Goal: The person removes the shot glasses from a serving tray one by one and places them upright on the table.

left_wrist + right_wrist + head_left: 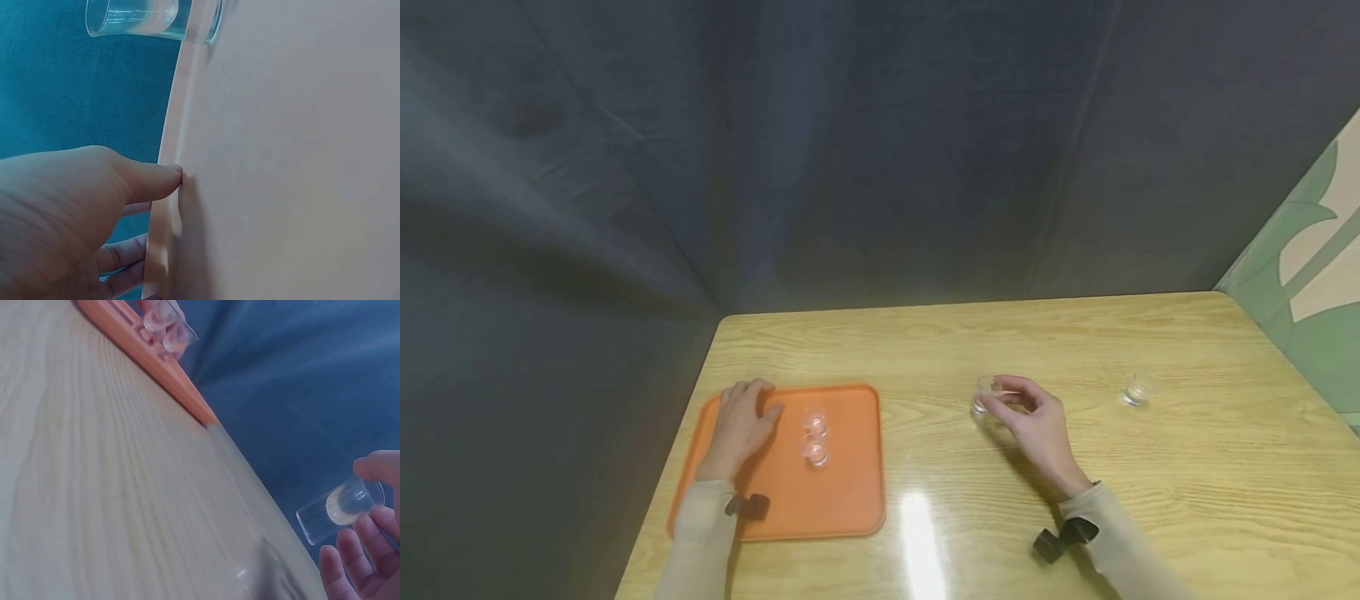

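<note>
At the back left of the orange tray [842,504], my left hand [741,429] grips the rim. In the left wrist view its thumb [165,179] is on the inner side of the rim and the other fingers are outside it, partly hidden. Two small clear glasses [816,439] stand close together on the tray, one behind the other. To the right of the tray, my right hand [1037,429] pinches another small clear glass [340,509] between thumb and fingers. In the right wrist view, this glass has a thick base.
Farther right on the wooden table [1210,475] stands one more clear glass [1138,390]. A dark curtain [895,167] closes off the back and left, and a green-and-cream patterned cloth [1307,275] hangs at the right.
</note>
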### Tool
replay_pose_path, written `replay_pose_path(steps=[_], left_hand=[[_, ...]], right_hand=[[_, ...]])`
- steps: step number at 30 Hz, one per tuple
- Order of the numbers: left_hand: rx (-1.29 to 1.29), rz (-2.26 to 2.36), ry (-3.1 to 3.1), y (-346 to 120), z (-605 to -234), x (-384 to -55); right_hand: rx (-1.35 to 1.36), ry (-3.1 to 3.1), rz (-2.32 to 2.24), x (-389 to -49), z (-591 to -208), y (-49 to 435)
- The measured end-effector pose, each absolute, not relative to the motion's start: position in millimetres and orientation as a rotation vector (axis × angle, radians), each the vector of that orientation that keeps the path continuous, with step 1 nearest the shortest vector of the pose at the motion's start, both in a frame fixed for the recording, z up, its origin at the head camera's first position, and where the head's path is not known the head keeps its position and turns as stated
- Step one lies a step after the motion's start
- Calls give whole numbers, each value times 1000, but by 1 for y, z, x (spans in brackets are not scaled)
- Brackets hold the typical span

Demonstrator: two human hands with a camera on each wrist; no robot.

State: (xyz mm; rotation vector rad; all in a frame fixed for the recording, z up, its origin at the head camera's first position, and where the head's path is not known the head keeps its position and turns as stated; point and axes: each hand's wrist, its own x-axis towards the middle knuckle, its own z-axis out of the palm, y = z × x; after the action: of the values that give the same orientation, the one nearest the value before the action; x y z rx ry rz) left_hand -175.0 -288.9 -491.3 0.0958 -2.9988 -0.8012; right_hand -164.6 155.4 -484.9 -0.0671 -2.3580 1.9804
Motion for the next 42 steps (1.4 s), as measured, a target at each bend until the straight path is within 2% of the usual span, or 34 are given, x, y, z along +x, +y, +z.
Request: replay_pose_path(steps=[20,36,42], left_hand=[[81,-803,-2987,-288,-493,-179],[89,-824,-2993,-289,-491,-178],[100,-829,-2993,-291,-491,-177]], right_hand=[[-241,-2388,1705,-158,-492,230],[-455,-2327,1651,-150,-483,282],[-508,-2231,1762,-153,-479,294]])
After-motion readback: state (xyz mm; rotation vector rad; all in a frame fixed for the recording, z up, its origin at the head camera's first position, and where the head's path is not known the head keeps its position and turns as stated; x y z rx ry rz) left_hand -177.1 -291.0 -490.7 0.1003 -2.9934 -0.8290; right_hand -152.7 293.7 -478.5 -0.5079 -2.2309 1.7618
